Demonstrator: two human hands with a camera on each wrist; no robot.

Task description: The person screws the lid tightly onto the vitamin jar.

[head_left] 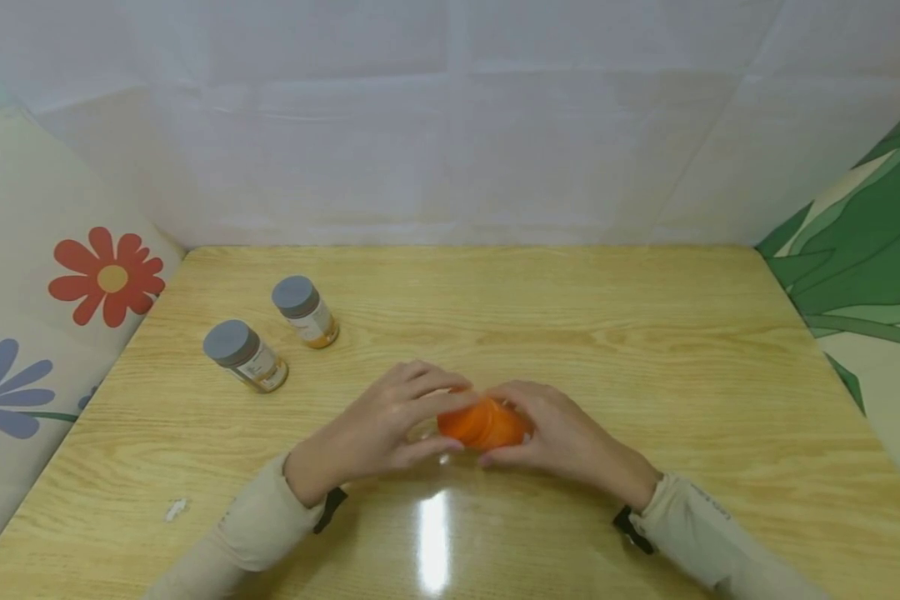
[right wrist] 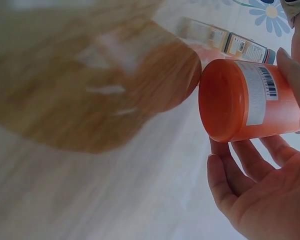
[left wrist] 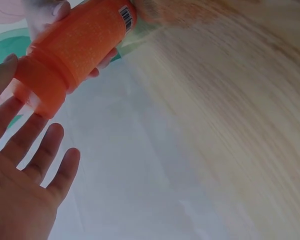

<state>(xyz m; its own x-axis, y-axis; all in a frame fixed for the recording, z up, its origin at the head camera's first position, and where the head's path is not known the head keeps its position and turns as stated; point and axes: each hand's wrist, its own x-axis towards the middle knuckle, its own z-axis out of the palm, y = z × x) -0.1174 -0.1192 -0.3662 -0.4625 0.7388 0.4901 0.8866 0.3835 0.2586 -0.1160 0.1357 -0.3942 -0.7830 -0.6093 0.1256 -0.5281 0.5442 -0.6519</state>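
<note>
An orange bottle (head_left: 502, 425) lies tilted on its side between my two hands, low over the table. My right hand (head_left: 566, 429) grips its body, thumb on one side and fingers on the other. A white label with a barcode (right wrist: 270, 82) shows near the base in the right wrist view. My left hand (head_left: 390, 417) holds the orange cap (left wrist: 42, 90) end between thumb and front fingers. Its other fingers (left wrist: 65, 172) stretch out away from the bottle. The cap appears to be on the bottle.
Two jars with grey lids, a nearer jar (head_left: 246, 357) and a farther jar (head_left: 306, 312), stand at the left on the wood-grain table (head_left: 607, 317). A small white scrap (head_left: 176, 509) lies at the front left. A white cloth (head_left: 450, 158) hangs behind, with flowered cloth at both sides.
</note>
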